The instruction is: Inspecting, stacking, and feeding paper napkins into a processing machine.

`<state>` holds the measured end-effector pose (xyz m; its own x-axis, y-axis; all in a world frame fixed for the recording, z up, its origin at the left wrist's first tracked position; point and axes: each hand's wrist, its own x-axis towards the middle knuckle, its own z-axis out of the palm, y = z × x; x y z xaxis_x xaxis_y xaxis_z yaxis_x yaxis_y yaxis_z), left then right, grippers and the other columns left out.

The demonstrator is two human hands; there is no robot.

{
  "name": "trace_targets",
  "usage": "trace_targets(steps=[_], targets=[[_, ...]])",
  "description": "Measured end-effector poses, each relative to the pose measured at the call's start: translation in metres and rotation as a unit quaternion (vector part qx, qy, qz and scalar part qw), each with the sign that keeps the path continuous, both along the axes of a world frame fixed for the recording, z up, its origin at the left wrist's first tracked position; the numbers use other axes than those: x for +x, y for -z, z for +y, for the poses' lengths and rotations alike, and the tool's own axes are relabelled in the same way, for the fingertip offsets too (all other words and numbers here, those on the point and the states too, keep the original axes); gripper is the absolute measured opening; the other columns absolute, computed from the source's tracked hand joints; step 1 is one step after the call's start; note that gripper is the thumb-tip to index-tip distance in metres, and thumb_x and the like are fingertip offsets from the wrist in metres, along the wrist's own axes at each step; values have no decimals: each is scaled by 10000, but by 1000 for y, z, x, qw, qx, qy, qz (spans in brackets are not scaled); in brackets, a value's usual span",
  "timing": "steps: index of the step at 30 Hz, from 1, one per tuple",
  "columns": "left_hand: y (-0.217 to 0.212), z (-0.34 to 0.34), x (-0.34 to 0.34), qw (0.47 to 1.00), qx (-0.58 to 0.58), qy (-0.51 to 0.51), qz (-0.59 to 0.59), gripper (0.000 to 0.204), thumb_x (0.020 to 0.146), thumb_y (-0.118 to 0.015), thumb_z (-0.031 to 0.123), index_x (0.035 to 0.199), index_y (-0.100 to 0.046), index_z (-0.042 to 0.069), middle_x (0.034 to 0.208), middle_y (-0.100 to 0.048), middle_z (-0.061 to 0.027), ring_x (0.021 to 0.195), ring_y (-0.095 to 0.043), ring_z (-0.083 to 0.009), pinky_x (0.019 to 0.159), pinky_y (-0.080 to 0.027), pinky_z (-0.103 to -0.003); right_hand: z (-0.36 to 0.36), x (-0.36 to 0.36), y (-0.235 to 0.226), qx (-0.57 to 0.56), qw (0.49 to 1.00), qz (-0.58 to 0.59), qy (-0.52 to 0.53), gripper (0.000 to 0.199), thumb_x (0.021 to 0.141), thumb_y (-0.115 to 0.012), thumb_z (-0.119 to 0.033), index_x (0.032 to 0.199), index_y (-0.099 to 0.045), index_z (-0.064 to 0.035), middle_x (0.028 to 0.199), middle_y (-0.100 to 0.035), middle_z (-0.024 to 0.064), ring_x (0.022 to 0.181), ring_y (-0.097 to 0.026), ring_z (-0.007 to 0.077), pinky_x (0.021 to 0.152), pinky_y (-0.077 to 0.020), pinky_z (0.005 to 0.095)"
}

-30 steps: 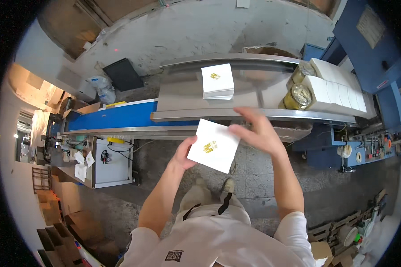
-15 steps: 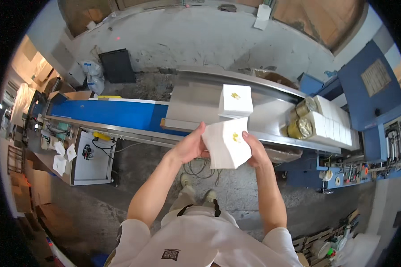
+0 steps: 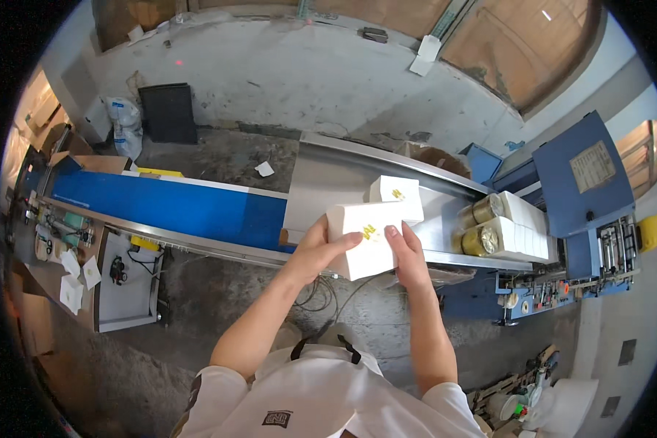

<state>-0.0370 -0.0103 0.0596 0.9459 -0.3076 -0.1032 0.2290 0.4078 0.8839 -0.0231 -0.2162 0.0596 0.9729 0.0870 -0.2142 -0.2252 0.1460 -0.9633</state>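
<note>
A stack of white paper napkins (image 3: 363, 241) with a gold print on top is held between my two hands, in front of the metal table's near edge. My left hand (image 3: 320, 248) grips its left side, the thumb lying on top close to the print. On the right side, my right hand (image 3: 410, 255) closes round the stack, its thumb on the upper face. Just beyond, a second napkin stack (image 3: 409, 191) with a similar gold print rests on the metal table (image 3: 321, 171), partly hidden by the held one.
A blue conveyor belt (image 3: 175, 208) runs off to the left. On the right, rows of white napkin stacks (image 3: 525, 237) stand beside two gold-coloured cylinders (image 3: 480, 241), near a blue machine (image 3: 582, 171). One white piece (image 3: 264, 168) lies on the floor behind the belt.
The held stack was fanned and curved; now it looks straighter and squarer. My left thumb has moved onto its top. The view has shifted, and a white piece now shows on the floor.
</note>
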Motion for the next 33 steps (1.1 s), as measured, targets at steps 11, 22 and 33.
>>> trace_targets(steps=[11, 22, 33], targets=[[49, -2, 47, 994, -8, -96, 44, 461, 885, -675, 133, 1274, -480, -17, 1167, -608, -122, 1071, -606, -187, 902, -499, -309, 15, 34, 36, -250, 948, -177, 91, 473, 856, -728, -184, 1205, -568, 91, 1067, -668, 160, 958, -637, 167, 809, -533, 286], [69, 10, 91, 986, -46, -68, 145, 464, 876, -655, 143, 1291, -493, 11, 1165, -625, -103, 1038, -640, -191, 864, -531, -317, 13, 86, 50, -131, 990, -59, 12, 399, 844, -739, -229, 1072, -634, 80, 1018, -683, 152, 879, -661, 192, 734, -539, 307], [74, 5, 100, 989, -17, -105, 103, 445, 872, -655, 133, 1270, -505, 1, 1160, -627, -102, 1051, -636, -196, 876, -527, -314, 20, 97, 70, -169, 977, -97, 86, 336, 817, -759, -174, 1013, -592, 43, 951, -666, 113, 897, -624, 166, 763, -512, 290]])
